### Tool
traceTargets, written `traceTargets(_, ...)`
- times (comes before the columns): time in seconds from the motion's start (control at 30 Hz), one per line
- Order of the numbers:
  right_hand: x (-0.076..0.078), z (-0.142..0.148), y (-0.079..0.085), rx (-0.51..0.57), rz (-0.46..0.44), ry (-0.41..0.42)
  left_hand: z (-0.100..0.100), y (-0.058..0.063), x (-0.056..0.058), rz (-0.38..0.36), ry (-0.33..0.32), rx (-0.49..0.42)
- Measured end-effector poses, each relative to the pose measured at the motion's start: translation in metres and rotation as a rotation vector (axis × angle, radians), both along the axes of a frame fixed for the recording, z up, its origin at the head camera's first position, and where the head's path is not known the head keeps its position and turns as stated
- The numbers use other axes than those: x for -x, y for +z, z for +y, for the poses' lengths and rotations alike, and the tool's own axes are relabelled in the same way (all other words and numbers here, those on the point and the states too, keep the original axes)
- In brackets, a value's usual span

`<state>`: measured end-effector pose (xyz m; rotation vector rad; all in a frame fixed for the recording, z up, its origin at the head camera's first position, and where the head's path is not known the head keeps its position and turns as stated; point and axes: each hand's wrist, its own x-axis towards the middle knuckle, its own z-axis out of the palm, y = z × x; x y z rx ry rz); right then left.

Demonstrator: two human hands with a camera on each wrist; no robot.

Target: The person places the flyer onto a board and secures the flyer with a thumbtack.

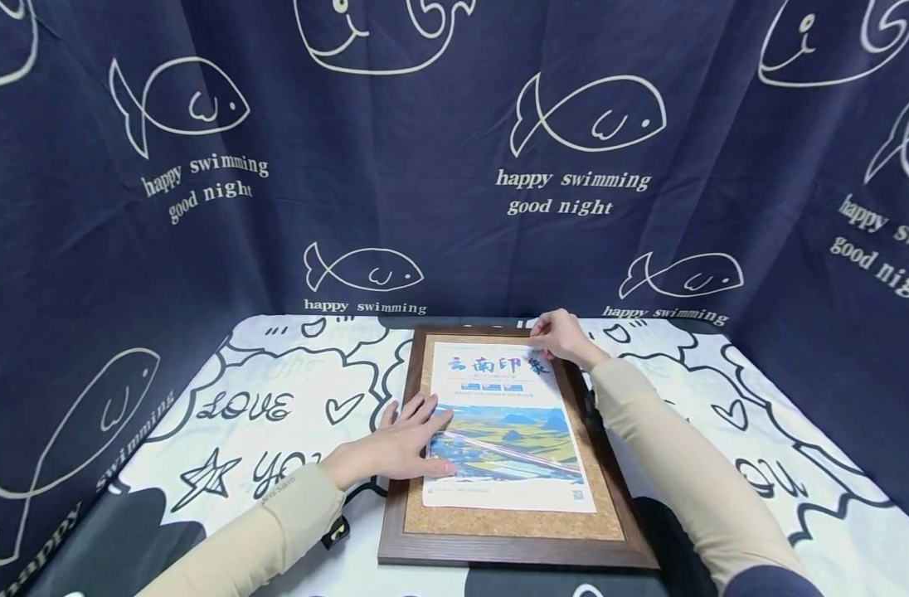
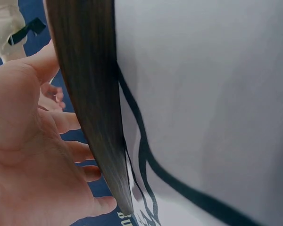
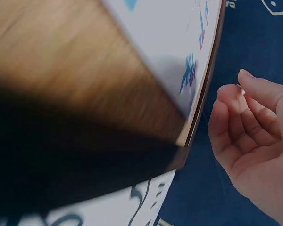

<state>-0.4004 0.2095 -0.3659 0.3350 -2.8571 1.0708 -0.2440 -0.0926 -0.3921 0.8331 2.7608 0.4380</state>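
A poster (image 1: 510, 456) with blue Chinese lettering and a landscape picture lies on a cork board (image 1: 514, 524) with a dark brown wooden frame (image 1: 517, 549). My left hand (image 1: 405, 439) rests with spread fingers on the poster's left edge, its palm across the frame's left side. In the left wrist view the palm of that left hand (image 2: 37, 141) shows beside the frame. At the poster's top right corner, my right hand (image 1: 562, 336) pinches a tiny shiny thumbtack (image 3: 241, 89) between thumb and forefinger; most of it is hidden by the fingertips.
The board lies on a white cloth (image 1: 260, 373) printed with black doodles and words. Dark blue curtains (image 1: 454, 166) with white fish drawings stand behind and at both sides. A small black item (image 1: 336, 532) is by the left wrist, with a dark cord near it.
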Motion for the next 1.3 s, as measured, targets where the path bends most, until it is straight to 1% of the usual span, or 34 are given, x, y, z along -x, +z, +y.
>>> traceTargets(0.23,0.015,-0.028,-0.004,-0.072,-0.026,-0.002,0.002,-0.001,0.001,-0.011,-0.003,-0.004)
traceTargets(0.3,0.019,-0.034,-0.008,-0.079,-0.044,-0.011,0.003,-0.002,0.001,-0.013,-0.008,-0.005)
traceTargets(0.4,0.024,-0.039,-0.014,-0.096,-0.043,-0.013,0.004,-0.002,0.001,-0.020,-0.015,-0.007)
traceTargets(0.57,0.025,-0.045,-0.020,-0.121,-0.037,-0.016,0.003,-0.004,0.002,-0.020,-0.024,-0.010)
traceTargets(0.73,0.026,-0.049,-0.021,-0.151,-0.053,-0.025,0.002,-0.005,0.003,-0.017,-0.022,-0.013)
traceTargets(0.97,0.025,-0.053,-0.020,-0.192,-0.041,-0.013,0.001,-0.005,0.004,-0.015,-0.014,-0.003)
traceTargets(1.13,0.023,-0.057,-0.019,-0.193,-0.047,-0.008,0.000,-0.005,0.004,-0.016,-0.011,0.000)
traceTargets(1.3,0.027,-0.061,-0.019,-0.171,-0.051,-0.013,-0.001,-0.004,0.004,-0.022,0.001,0.004)
